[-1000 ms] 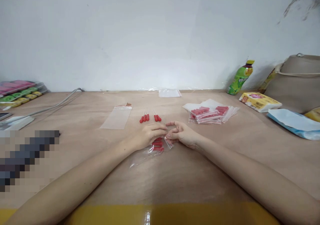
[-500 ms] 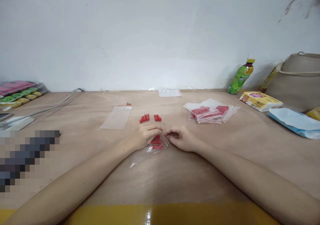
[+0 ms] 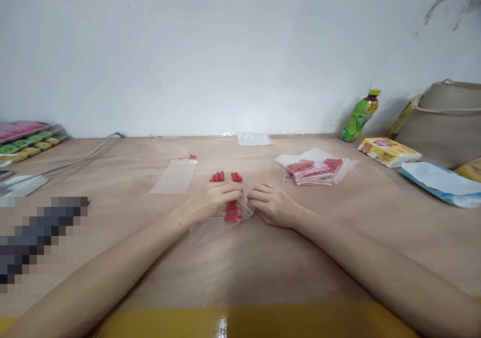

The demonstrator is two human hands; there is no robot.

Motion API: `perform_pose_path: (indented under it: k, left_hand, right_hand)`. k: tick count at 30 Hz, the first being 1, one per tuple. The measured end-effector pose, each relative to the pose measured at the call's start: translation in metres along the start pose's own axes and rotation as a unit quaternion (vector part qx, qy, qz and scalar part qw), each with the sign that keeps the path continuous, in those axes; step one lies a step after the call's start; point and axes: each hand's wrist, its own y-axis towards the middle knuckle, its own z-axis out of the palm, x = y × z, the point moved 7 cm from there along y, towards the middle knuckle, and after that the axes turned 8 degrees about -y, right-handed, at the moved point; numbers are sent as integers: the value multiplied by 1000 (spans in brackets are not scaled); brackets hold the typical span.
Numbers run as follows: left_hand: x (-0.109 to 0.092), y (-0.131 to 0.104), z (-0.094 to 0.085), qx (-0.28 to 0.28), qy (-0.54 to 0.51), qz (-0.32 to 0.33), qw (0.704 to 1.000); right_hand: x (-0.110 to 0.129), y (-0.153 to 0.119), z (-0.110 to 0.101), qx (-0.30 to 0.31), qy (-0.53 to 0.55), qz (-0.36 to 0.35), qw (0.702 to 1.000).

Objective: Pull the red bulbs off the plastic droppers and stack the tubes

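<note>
Between my hands lies a clear plastic bag [image 3: 210, 225] with several red-ended pieces [image 3: 233, 212] in it. My left hand [image 3: 220, 198] is closed on the bag's upper edge, its fingers bent over the red pieces. The fingertips of my right hand [image 3: 268, 204] pinch the bag's right edge. Just beyond my left hand, several loose red-tipped droppers [image 3: 217, 177] with thin clear stems lie in two small groups. A flat clear zip bag [image 3: 175, 176] rests to their left.
Filled bags with red pieces [image 3: 315, 166] are piled at the right. Behind them stand a green bottle [image 3: 359, 116], a yellow tissue pack [image 3: 389, 151] and a beige bag [image 3: 447, 122]. More flat bags [image 3: 254, 139] lie by the wall; a grey cable [image 3: 86, 156] runs at left.
My left hand has moved slightly over the near ends of the loose droppers. The fingers of my right hand have closed in on the bag's edge, and the bag has shifted a little.
</note>
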Motion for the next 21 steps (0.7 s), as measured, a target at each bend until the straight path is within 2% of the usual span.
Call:
perform_pose_path:
  k: [2,4,6,9,11,14,18,21]
  left_hand:
    - [3,-2,-3,16,32,11,999]
    - [8,-3,-7,14,45,5,999]
    - [12,-4,-4,35,19,-15,999]
    - [15,-7,7,85,-29,-53,995]
    - [15,-10,7,74,-54,-83,992]
    - [13,-22,4,41,-90,-132,986]
    - [15,-39,4,37,-127,-194,972]
    - [15,-42,4,20,-160,-185,969]
  right_hand:
    - [1,0,-5,13,33,-3,999]
    - [-1,-1,-7,35,94,23,995]
    - [-9,-2,-4,48,177,91,979]
    - [-24,-6,9,46,281,220,933]
    - [-29,-9,20,47,320,272,907]
    - [-28,-6,32,61,349,290,889]
    - [-23,3,30,70,330,291,895]
    - [-20,7,27,83,306,292,902]
